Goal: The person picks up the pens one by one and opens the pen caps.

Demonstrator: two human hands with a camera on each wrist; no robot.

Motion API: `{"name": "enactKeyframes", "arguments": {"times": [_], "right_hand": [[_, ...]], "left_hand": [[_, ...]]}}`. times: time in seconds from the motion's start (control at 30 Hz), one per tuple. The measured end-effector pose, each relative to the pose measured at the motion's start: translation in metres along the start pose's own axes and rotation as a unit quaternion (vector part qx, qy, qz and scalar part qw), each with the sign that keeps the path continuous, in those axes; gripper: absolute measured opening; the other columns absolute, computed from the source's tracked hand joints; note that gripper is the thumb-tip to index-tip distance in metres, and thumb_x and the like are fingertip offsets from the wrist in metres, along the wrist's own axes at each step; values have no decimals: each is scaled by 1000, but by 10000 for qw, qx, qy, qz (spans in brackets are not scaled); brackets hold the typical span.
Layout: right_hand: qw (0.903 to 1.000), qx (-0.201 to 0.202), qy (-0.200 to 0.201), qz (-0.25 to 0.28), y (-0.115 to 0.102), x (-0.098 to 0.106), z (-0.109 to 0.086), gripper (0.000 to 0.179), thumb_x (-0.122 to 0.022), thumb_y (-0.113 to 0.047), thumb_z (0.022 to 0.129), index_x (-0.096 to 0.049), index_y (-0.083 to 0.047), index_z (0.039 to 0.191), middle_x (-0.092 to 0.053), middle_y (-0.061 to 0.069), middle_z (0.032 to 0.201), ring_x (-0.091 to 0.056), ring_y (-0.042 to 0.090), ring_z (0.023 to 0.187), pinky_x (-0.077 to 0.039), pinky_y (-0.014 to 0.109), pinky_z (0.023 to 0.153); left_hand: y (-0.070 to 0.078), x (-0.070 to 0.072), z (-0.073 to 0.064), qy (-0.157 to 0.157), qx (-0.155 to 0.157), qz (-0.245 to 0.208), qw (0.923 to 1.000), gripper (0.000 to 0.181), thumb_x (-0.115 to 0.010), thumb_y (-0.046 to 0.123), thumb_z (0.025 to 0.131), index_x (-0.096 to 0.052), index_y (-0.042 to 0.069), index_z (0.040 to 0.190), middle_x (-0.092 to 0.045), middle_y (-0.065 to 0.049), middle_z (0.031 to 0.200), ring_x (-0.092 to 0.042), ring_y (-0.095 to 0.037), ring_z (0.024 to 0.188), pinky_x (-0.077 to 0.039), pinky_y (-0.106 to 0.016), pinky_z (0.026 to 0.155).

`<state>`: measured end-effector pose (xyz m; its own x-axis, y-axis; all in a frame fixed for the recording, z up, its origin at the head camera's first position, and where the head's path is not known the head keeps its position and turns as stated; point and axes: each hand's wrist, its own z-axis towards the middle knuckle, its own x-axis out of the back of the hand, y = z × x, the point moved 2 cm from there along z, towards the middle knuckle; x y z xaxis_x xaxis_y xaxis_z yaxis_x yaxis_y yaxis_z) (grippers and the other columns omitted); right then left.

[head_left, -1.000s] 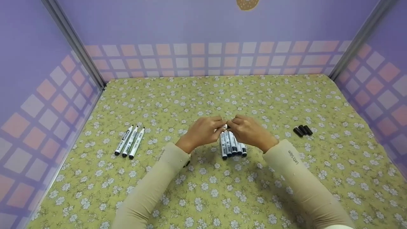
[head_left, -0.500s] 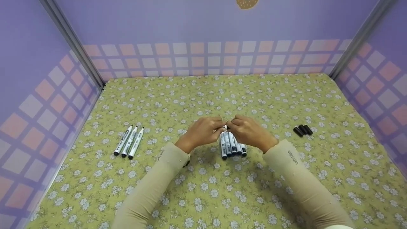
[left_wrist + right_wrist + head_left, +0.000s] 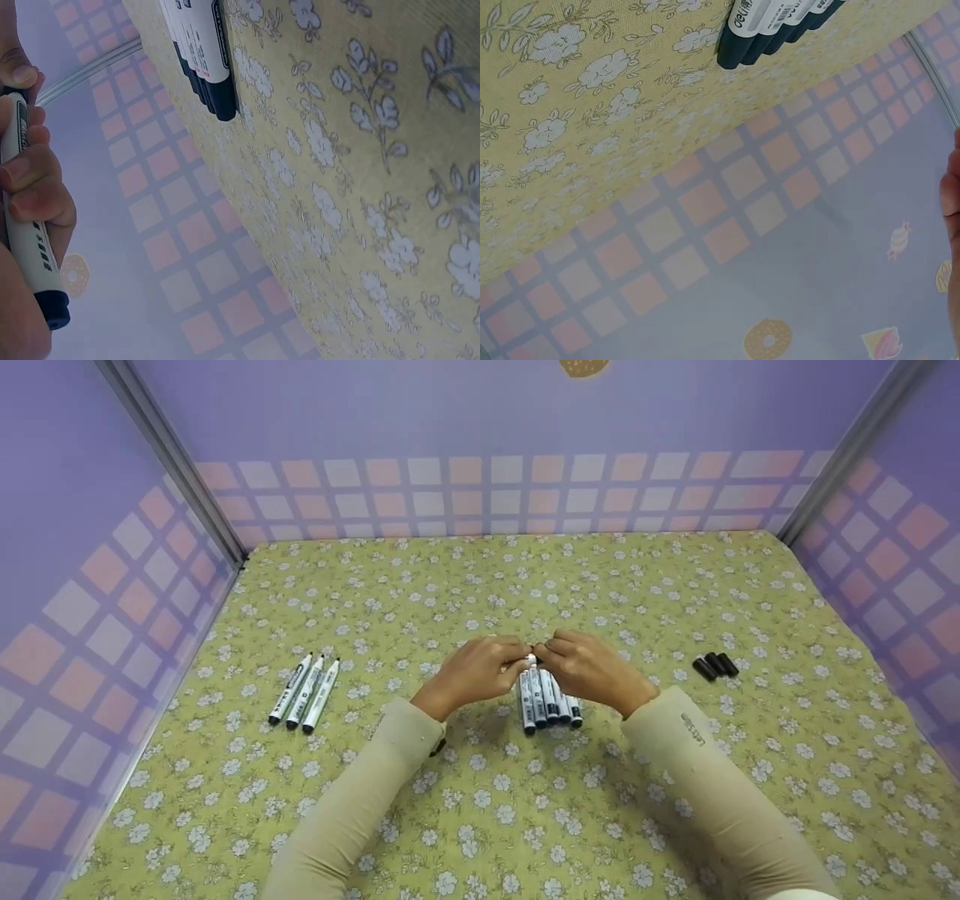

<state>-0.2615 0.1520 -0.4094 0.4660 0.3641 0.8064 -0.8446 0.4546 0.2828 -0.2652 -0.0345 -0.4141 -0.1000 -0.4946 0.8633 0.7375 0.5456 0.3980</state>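
My arms [image 3: 366, 802] reach forward, angled inward; my left hand [image 3: 480, 669] curls round a marker [image 3: 31, 259], my right hand's [image 3: 589, 669] fingers pinching its dark cap [image 3: 20, 93].

We list: left forearm [image 3: 360, 799] and right forearm [image 3: 727, 791], sleeved, angled inward; left hand [image 3: 480, 669], fingers curled; right hand [image 3: 586, 666], just beside it, fingers likewise curled.
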Motion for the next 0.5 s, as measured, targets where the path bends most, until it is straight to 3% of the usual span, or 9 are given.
{"name": "enactKeyframes", "arguments": {"times": [0.23,0.5], "right_hand": [[9999,-106,-123,21,-1,1,2,10,-70,-6,87,-70,-1,96,-67,9,80,-58,19,69,-51,27,61],[9998,-161,4,82,1,2,4,8,-70,-6,86,-71,-1,93,-65,8,76,-55,18,65,-49,27,58]], "left_hand": [[1,2,-1,70,-97,156,9998,26,-50,22,101,-70,12,115,-64,-5,93,-50,-12,65,-44,-28,62],[0,7,-4,-5,10,84,10000,30,-50,24,101,-66,11,123,-62,-4,90,-46,-10,64,-42,-27,61]]}}
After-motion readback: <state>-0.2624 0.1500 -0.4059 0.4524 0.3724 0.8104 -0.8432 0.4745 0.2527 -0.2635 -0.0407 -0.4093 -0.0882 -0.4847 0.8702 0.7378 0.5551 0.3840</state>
